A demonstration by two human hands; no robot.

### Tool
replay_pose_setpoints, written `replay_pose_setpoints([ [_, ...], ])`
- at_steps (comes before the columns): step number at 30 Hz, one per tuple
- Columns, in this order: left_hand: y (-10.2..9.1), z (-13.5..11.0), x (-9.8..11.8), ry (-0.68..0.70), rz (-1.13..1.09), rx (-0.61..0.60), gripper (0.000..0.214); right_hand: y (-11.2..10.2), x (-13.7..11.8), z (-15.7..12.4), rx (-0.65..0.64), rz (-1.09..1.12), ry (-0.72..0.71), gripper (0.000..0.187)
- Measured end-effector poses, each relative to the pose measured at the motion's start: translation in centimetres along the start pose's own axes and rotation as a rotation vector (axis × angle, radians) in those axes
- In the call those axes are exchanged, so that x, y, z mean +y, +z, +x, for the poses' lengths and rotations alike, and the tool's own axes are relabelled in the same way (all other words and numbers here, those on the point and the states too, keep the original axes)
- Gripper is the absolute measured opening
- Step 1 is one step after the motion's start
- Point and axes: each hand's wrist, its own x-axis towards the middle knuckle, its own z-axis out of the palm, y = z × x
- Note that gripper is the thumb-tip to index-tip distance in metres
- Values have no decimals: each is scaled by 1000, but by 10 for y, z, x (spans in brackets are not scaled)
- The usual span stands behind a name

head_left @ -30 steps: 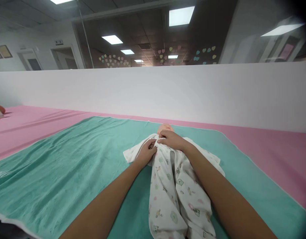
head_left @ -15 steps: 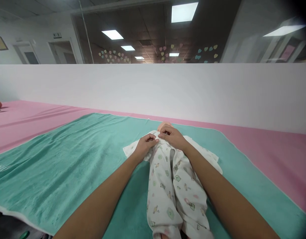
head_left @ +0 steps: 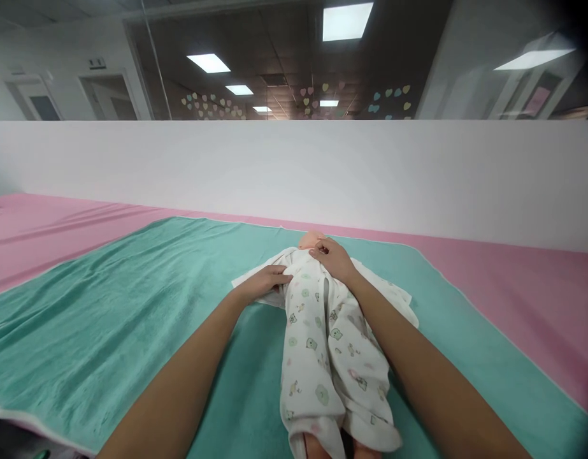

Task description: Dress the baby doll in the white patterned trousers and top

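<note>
A doll (head_left: 313,238) lies on its back, head away from me, in a white printed romper (head_left: 313,344) with wide sleeves; its bare lower legs show at the bottom edge. My left hand (head_left: 267,280) rests against the side of the romper below the left sleeve, fingers stretched out over the cloth. At the neck, my right hand (head_left: 336,260) has its fingers curled and pinched at the collar, just below the doll's head. The hand hides much of the collar, and a dark slit shows between the trouser legs.
Under the doll is a wrinkled green towel (head_left: 131,319) with a white edge, spread over a pink sheet (head_left: 513,287). A low white wall (head_left: 294,172) runs along the far side, with a glass pane above it. A dark gap lies past the towel's near left corner.
My left hand has moved away from the collar, down and left to the romper's side, and its fingers have straightened. My right hand stays at the neck. The view has shifted slightly.
</note>
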Motion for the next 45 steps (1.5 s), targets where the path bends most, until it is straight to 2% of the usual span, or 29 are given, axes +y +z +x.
replay_pose_setpoints([
  [3, 13, 10, -10, 30, 196, 297, 30, -1, 6, 1, -88, -27, 38, 25],
  [5, 23, 16, -16, 118, 378, 477, 23, -3, 9, 0, -124, -28, 54, 28],
  [7, 29, 20, -20, 241, 587, 583, 19, -6, 11, -2, -123, -12, 42, 29],
  [9, 29, 21, -22, 299, 805, 630, 19, -13, 13, -4, -180, 41, 31, 29],
  [11, 24, 22, -23, 247, 958, 626, 20, -21, 14, -7, -298, 105, 45, 30],
  [13, 17, 24, -23, 154, 988, 540, 22, -28, 16, -9, -380, 121, 61, 31],
  [14, 13, 26, -23, 116, 981, 484, 24, -30, 17, -9, -379, 105, 62, 31],
  [17, 8, 32, -23, 59, 1002, 421, 28, -28, 21, -7, -292, 20, 56, 27],
  [26, 21, 48, -30, -9, 1059, 613, 26, -3, 37, 3, -2, -118, 160, 16],
  [31, 29, 43, -30, 86, 1112, 660, 26, 1, 47, 3, 106, -131, 181, 19],
  [35, 29, 38, -33, 205, 1093, 662, 27, -4, 48, -18, 104, -98, 167, 26],
  [38, 26, 36, -35, 195, 1046, 639, 27, -14, 46, -47, 127, -87, 157, 24],
  [41, 23, 35, -37, 151, 1010, 612, 29, -26, 45, -70, 66, -32, 180, 21],
  [45, 20, 38, -38, 89, 935, 569, 32, -45, 47, -78, -223, 186, 334, 28],
])
